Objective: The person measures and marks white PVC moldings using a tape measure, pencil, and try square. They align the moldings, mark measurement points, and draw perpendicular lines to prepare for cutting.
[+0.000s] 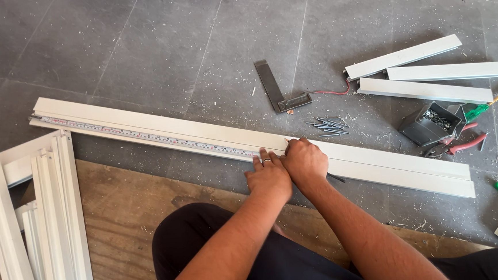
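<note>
On the floor, the left hand (pixel 268 176) presses flat fingers on the tape (pixel 145 136) stretched along the white profile (pixel 377 164) while the right hand (pixel 305 159), fingers pinched on a marker too hidden to identify, marks it.

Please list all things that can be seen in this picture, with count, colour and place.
long profile: one, white, across the floor
tape measure: one, stretched along the profile's left part
short profiles: three, white, upper right
stacked profiles: several, white, lower left
try square: one, dark, upper centre
screws: a loose pile, grey, near the square
box: one, dark, right, holding small parts
pliers: one, red handles, beside the box
wooden board: one, brown, under the person
left hand: presses the tape
right hand: on the profile
</note>
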